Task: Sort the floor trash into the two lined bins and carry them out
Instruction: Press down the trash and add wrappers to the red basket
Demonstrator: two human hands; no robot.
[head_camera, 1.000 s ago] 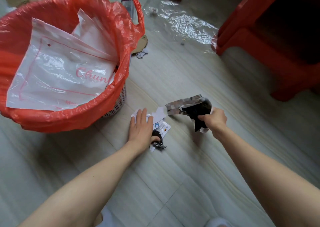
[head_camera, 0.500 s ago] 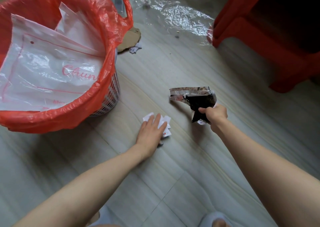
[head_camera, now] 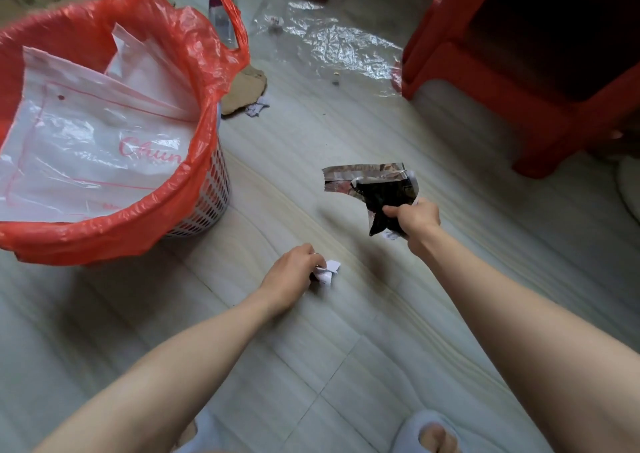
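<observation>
My left hand (head_camera: 294, 272) curls round crumpled white paper scraps (head_camera: 327, 271) low over the floor (head_camera: 346, 348), and my right hand (head_camera: 414, 219) grips a black and silver foil wrapper (head_camera: 377, 189) held up, to the right of the red-lined bin (head_camera: 204, 113) holding a white plastic bag (head_camera: 90, 148)

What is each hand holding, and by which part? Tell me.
The right hand grips a black and silver wrapper by its lower end. The left hand holds crumpled white paper, bunched in its fingers, low over the floor.
</observation>
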